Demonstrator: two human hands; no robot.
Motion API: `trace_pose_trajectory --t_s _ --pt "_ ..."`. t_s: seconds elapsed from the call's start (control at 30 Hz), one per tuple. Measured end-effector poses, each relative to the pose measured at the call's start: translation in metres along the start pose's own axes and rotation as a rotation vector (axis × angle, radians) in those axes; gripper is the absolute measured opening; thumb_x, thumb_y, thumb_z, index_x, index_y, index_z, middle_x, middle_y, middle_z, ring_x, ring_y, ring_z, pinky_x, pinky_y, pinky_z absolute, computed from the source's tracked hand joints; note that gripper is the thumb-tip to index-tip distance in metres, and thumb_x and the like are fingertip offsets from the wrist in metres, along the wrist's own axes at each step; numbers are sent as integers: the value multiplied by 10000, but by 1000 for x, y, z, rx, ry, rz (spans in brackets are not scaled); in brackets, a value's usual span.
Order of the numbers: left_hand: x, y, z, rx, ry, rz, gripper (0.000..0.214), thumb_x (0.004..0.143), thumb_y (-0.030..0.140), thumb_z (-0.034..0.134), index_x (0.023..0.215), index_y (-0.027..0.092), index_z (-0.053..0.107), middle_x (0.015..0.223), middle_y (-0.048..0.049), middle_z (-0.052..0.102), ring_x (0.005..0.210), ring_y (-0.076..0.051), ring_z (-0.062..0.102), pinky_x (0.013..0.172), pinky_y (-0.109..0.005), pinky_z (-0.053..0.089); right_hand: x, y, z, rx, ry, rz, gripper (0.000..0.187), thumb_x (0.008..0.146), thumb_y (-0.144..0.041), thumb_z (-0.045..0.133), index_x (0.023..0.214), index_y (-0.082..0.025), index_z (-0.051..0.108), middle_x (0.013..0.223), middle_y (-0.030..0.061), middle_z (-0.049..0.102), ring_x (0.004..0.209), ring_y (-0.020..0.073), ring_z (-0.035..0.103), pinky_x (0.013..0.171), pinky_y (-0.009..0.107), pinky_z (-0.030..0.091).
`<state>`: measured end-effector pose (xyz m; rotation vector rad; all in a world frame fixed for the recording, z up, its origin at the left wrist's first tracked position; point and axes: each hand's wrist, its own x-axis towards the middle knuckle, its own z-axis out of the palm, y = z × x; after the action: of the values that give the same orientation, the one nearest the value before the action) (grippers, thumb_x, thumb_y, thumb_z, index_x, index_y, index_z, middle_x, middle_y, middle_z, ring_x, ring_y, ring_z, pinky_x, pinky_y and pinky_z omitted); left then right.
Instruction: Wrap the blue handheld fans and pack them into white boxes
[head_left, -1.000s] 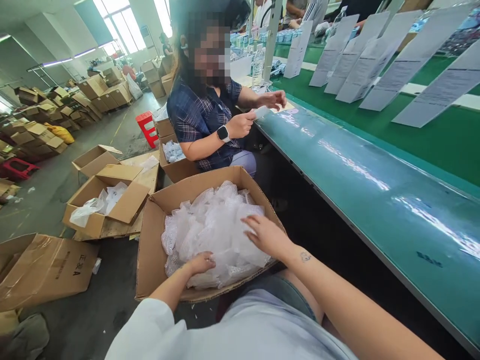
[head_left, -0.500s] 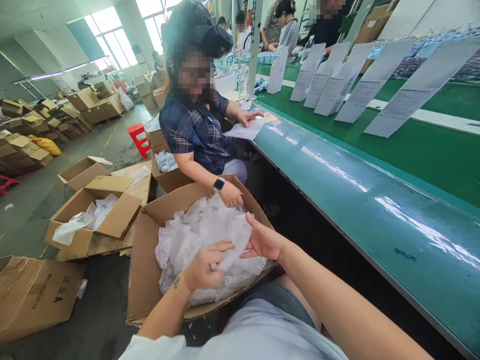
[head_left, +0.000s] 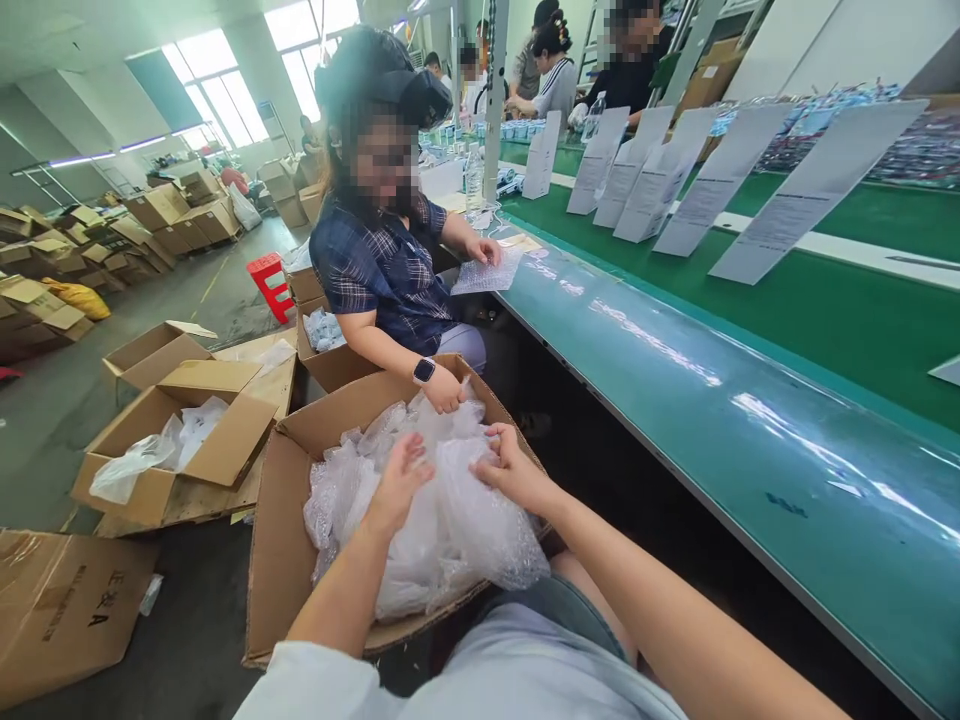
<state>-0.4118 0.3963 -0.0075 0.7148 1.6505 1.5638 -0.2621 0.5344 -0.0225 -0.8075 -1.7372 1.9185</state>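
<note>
A cardboard box [head_left: 292, 520] at my knees is heaped with clear bubble-wrap bags [head_left: 450, 520]. My left hand [head_left: 401, 478] lies on the heap with fingers spread, touching the bags. My right hand [head_left: 510, 468] sits at the heap's right side, its fingers curled into the top of a bag. A co-worker in a plaid shirt sits just beyond the box; that person's hand [head_left: 444, 390] with a smartwatch reaches into the far end of the same box, and the other hand rests on a bubble-wrap sheet [head_left: 487, 272] on the bench.
A long green conveyor bench [head_left: 712, 400] runs along my right, with white paper sheets [head_left: 810, 190] standing on its far side. Open cartons [head_left: 187, 430] lie on the floor to the left, and a red stool [head_left: 274, 282] stands farther back. More people work at the bench's far end.
My left hand has opened and shifted up onto the heap. My right hand has curled onto a bag. The co-worker's hand stays in the box, and the view has drifted slightly.
</note>
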Motion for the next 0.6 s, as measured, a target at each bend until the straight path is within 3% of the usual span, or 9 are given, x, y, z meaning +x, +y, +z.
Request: trace_pose_trajectory --t_s 0.07,0.17,0.23,0.37,0.43,0.53,0.6 --pt "14 1 19 -204 -11 -151 411 580 386 819 888 161 665 877 -58 674 761 -169 596 668 -273 442 -7 -5 7 -252 -50 -223 502 746 -366 666 1177 -252 435 1052 63 556 833 197 581 674 341 500" --pt "23 -8 43 -298 26 -166 414 528 437 838 680 146 586 645 13 575 598 -101 497 600 -234 383 -14 -14 10 -545 -85 -474 258 825 -346 599 1063 -249 580 1179 110 555 1088 266 526 902 430 452" --pt "26 -14 48 -304 94 -122 441 576 508 802 651 162 540 606 41 524 568 -83 449 575 -221 357 -13 -18 4 -587 -17 -438 140 872 -333 523 937 -247 613 1041 89 619 991 247 568 894 411 452" --pt "30 -14 32 -150 278 17 507 653 639 715 615 170 526 521 61 408 522 -73 363 522 -213 294 2 -17 -12 -522 224 -272 164 896 -354 456 865 -230 558 822 48 631 776 203 589 760 350 477" --pt "29 -13 21 -123 183 -24 503 654 657 708 746 173 608 577 44 486 572 -87 433 553 -206 327 11 -14 -16 -500 272 -235 178 896 -370 438 905 -221 534 796 41 624 720 189 584 691 325 480" --pt "23 -24 13 -170 -109 -216 587 537 531 845 966 185 642 773 -5 630 719 -129 561 659 -226 408 22 -14 -20 -483 267 -210 204 878 -371 451 993 -219 524 799 23 635 680 172 587 629 293 482" --pt "22 -39 12 -171 -125 -309 591 451 452 893 897 158 639 763 -15 638 690 -132 570 656 -238 416 27 -15 -25 -513 299 -195 231 881 -342 436 1055 -214 518 853 38 643 726 185 597 680 324 495"
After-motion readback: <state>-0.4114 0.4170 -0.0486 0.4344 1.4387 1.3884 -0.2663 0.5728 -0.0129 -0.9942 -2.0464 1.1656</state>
